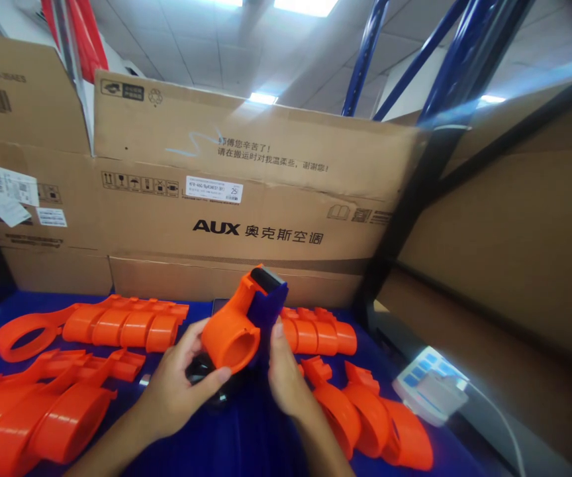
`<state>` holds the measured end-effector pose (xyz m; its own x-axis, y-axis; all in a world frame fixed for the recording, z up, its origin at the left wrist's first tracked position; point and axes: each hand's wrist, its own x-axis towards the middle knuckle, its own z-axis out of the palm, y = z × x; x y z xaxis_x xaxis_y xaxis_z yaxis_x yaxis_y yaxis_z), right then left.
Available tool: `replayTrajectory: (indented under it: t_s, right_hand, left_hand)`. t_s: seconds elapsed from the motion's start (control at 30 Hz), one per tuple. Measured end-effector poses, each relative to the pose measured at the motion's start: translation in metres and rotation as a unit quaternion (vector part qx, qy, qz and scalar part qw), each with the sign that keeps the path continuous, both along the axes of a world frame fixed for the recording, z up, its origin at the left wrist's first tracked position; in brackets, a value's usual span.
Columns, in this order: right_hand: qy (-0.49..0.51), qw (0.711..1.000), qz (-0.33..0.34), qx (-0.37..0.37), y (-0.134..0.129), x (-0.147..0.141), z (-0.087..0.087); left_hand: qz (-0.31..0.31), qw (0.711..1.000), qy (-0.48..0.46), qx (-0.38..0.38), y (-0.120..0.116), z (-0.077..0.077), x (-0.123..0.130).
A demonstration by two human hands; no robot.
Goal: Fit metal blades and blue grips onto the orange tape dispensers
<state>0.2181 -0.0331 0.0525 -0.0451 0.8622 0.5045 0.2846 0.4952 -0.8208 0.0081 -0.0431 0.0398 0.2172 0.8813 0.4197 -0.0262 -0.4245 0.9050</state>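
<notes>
An orange plastic tape dispenser, with a round ring body, is held up in front of me. My left hand wraps the ring from the left, its thumb along the lower rim. At the dispenser's top sit a black roller and a dark blue piece. My right hand is closed at the lower right edge of the blue piece, thumb upward; its other fingers are mostly hidden. Behind my left hand is a shiny black object, partly covered, whose kind I cannot make out.
Orange dispenser bodies lie in rows at left back, left front, right back and right front on a blue surface. A power strip with a white cable is right. Cardboard stands behind; blue rack posts rise right.
</notes>
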Motion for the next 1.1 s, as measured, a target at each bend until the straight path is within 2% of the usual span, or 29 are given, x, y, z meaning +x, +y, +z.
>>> replayTrajectory:
  t_s: [0.13, 0.2, 0.3, 0.4, 0.47, 0.53, 0.83, 1.1]
  right_hand:
    - [0.053, 0.997, -0.029, 0.04, 0.006, 0.001, 0.011]
    - [0.094, 0.993, -0.048, 0.054, 0.008, 0.002, 0.015]
    - [0.12, 0.989, -0.052, 0.063, 0.006, 0.003, 0.019]
    - [0.116, 0.99, -0.048, 0.061, 0.004, 0.003, 0.021]
    - [0.113, 0.991, -0.046, 0.058, 0.003, 0.003, 0.02]
    - [0.114, 0.991, -0.041, 0.054, 0.003, 0.003, 0.02]
    - [0.097, 0.993, -0.043, 0.056, 0.005, 0.006, 0.019]
    - [0.101, 0.991, -0.04, 0.079, 0.002, 0.005, 0.019]
  left_hand:
    - [0.071, 0.996, -0.045, -0.034, 0.017, 0.027, -0.019]
    - [0.12, 0.992, -0.025, -0.035, 0.029, 0.037, -0.033]
    - [0.196, 0.974, 0.111, -0.026, 0.044, 0.043, -0.05]
    - [0.265, 0.91, 0.319, -0.011, 0.055, 0.042, -0.055]
    - [0.275, 0.862, 0.425, -0.002, 0.062, 0.04, -0.05]
    - [0.272, 0.837, 0.475, 0.003, 0.069, 0.037, -0.042]
    - [0.284, 0.795, 0.536, -0.009, 0.084, 0.017, -0.015]
    - [0.288, 0.773, 0.565, -0.006, 0.084, 0.014, -0.007]
